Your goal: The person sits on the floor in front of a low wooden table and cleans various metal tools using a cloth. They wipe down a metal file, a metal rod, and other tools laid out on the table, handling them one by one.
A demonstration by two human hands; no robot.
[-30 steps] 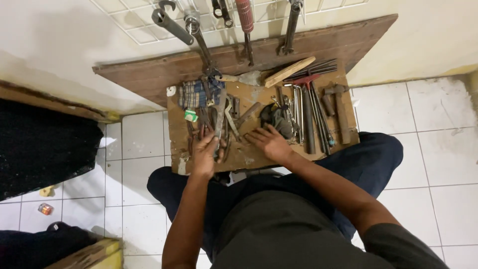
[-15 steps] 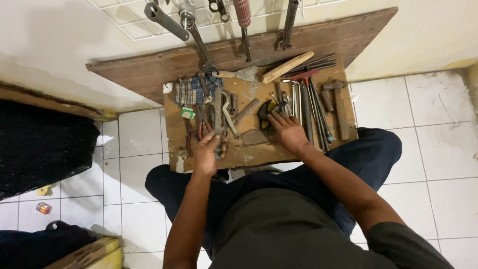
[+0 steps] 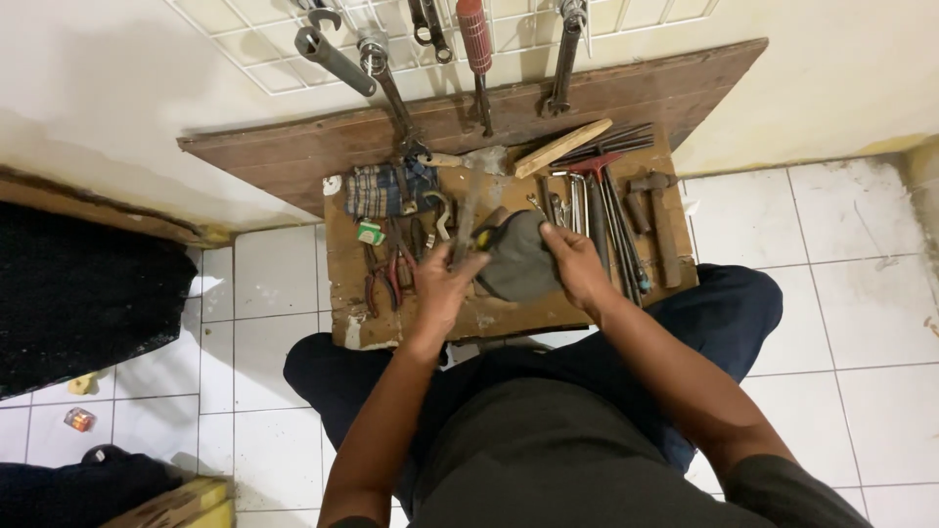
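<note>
A small wooden board covered in hand tools rests in front of my knees. My left hand is closed around a long flat metal tool that points away from me. It also touches the left edge of a dark grey pouch with a yellow spot at its top. My right hand grips the right edge of that pouch and holds it a little above the board. Red-handled pliers lie just left of my left hand.
On the board are a checked cloth, a hammer, long metal rods, a wooden stick and a trowel. Wrenches and a red-handled screwdriver hang on a wall grid above a brown plank. White floor tiles lie around.
My left hand has left the pliers and moved right, now gripping the long flat tool. My right hand has taken the grey pouch and pulled it off the board toward the middle.
</note>
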